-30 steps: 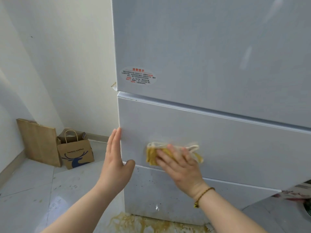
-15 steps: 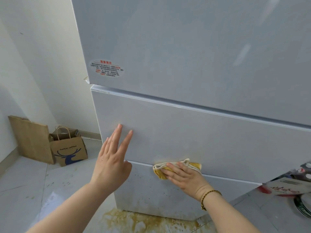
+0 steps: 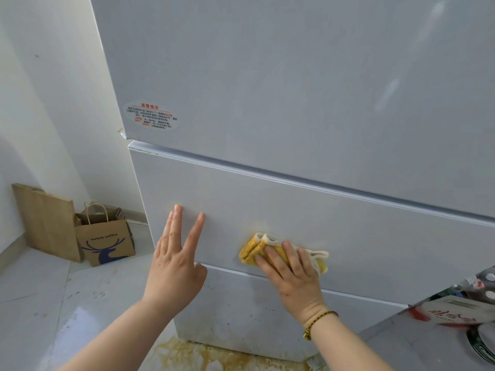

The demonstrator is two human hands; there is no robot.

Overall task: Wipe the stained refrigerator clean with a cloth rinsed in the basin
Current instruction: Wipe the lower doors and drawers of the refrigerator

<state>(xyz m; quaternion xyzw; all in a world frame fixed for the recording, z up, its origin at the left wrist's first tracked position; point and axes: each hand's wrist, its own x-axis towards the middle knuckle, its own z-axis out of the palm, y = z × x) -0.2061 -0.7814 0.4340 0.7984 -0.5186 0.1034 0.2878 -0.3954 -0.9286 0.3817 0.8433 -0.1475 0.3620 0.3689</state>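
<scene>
With the straight fingers (image 3: pixel 277 259) of our right hand (image 3: pixel 294 282) we pressed the yellow cloth (image 3: pixel 254 250), long axis sideways, against the refrigerator drawer front (image 3: pixel 361 236) near its lower edge, our left hand (image 3: pixel 174 269) braced flat, fingers spread, just beside it.

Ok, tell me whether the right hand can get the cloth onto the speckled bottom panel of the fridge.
Probably yes: the right hand presses the cloth just above that bottom panel, and nothing lies between them.

The refrigerator (image 3: pixel 294 76) is pale grey-white, its lowest panel (image 3: pixel 241 317) speckled dark. The cloth (image 3: pixel 254 250) on it is yellow with cream edging. Left of the refrigerator, a brown paper bag (image 3: pixel 107 242) bears a navy deer; below, an ochre stain (image 3: pixel 209 354).
</scene>
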